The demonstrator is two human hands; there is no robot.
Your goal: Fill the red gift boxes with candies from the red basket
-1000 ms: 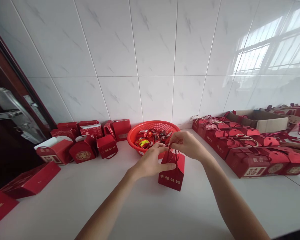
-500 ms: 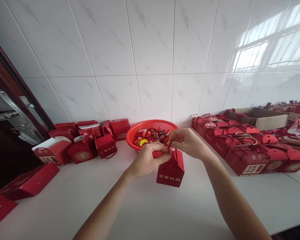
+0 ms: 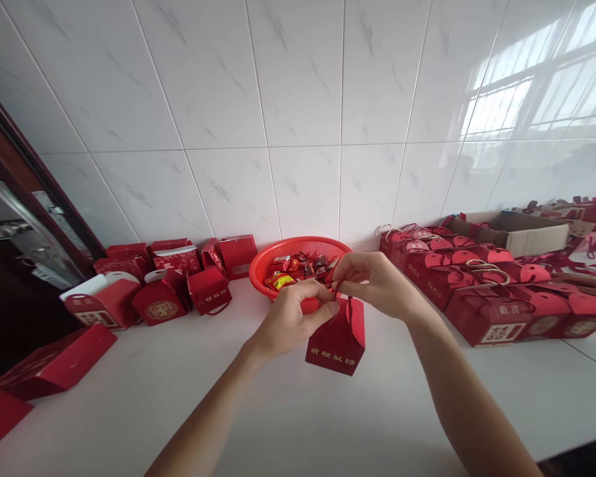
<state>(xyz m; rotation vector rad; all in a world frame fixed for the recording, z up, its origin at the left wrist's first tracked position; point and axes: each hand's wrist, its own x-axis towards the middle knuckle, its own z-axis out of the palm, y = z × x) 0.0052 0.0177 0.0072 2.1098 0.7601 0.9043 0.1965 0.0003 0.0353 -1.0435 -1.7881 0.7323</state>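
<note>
A small red gift box (image 3: 336, 338) with gold characters hangs or stands slightly tilted below my hands, in the middle of the view. Dark red ribbon (image 3: 349, 310) runs up from its top to my fingers. My left hand (image 3: 295, 318) pinches the ribbon at the box's upper left. From the upper right, my right hand (image 3: 372, 285) is closed on the ribbon too, its fingertips close to those of the left. Just behind, a red plastic basket (image 3: 263, 268) holds wrapped sweets (image 3: 298, 266); my hands hide part of its front rim.
Several red boxes (image 3: 161, 298) stand at the left, some with open tops. Rows of closed red boxes (image 3: 501, 311) fill the right side, with a cardboard box (image 3: 536, 238) behind. Another person's hand (image 3: 589, 286) shows at the right edge. A tiled wall (image 3: 302, 192) bounds the back.
The gift box has swung slightly to the left and tilted a little more. Both hands keep hold of the ribbon in nearly the same place.
</note>
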